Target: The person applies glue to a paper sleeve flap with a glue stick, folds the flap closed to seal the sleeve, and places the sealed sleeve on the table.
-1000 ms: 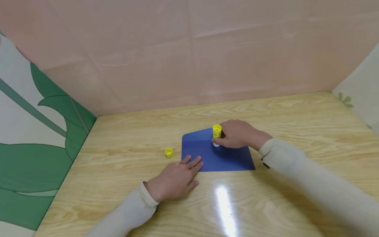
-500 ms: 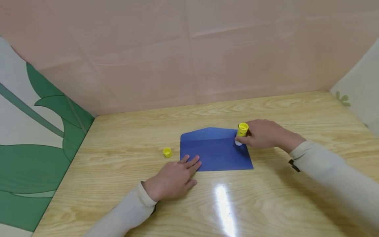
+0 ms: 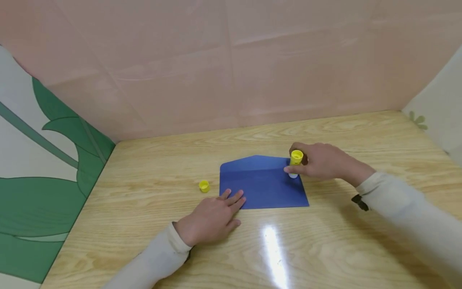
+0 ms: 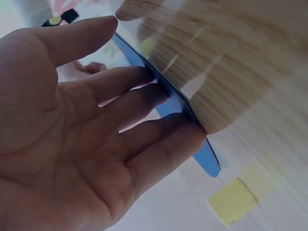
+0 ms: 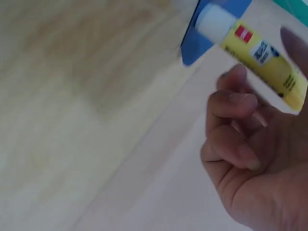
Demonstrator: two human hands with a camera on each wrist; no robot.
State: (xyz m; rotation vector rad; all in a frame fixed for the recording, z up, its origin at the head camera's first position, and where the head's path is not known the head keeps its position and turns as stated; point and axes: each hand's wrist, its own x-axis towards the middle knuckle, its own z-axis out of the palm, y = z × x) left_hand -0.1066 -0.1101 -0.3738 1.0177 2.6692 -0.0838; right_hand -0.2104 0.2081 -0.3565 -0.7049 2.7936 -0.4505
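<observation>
Wood-grain table [image 3: 151, 168], blue envelope [image 3: 268, 188] flat on it. Left hand [image 3: 211, 220] rests fingers-spread on the near-left part; I'd hold that steady, strokes light. Right hand [image 3: 323, 161] pinches the glue stick [image 3: 296, 158] at the far-right part, white end [image 5: 214, 23] down, long axis roughly upright. Yellow cap [image 3: 204, 186] sits left of the envelope.

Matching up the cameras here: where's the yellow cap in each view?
Head: yellow cap below and left of centre, left of the blue envelope, not touching it.
Left wrist: yellow cap at lower right.
Right wrist: not in it.
Shared landmark: the blue envelope, partly visible in both wrist views.
</observation>
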